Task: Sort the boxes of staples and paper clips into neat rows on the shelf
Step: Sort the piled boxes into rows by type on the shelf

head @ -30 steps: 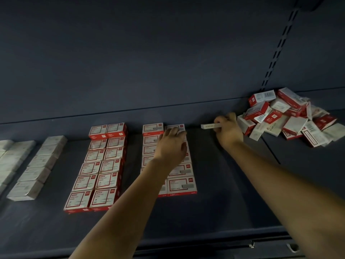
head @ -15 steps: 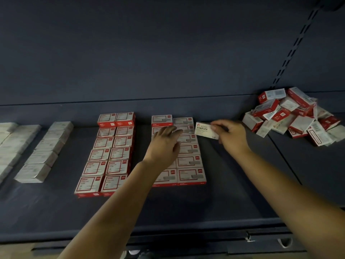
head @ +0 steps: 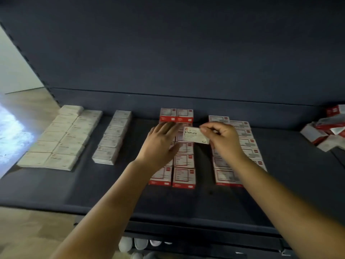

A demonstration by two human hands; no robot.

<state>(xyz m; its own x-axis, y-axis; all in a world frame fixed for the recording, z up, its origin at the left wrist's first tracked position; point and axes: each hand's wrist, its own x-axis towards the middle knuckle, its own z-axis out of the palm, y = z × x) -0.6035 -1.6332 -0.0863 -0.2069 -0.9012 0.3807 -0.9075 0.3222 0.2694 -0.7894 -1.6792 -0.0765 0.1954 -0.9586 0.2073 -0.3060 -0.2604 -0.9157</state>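
Note:
My right hand (head: pixel 222 137) pinches a white box marked STAPLES (head: pixel 194 135) and holds it above the red-and-white rows. Just left of that box, my left hand (head: pixel 160 143) hovers with its fingers straight, over a double row of red-and-white boxes (head: pixel 183 177). A second double row of the same boxes (head: pixel 242 139) lies under my right wrist. Further left lie a single row of white boxes (head: pixel 112 137) and a double row of white boxes (head: pixel 61 137). An unsorted heap of boxes (head: pixel 324 129) sits at the right edge.
The dark shelf (head: pixel 112 184) has a back wall close behind the rows and a front lip near me. Pale floor and a wall show at the far left. Several white shoes (head: pixel 138 243) peek out below the shelf's front edge.
My right hand has carried the white staples box from the heap leftward over the red rows. My left hand left the right-hand double row and moved left. The view swung left.

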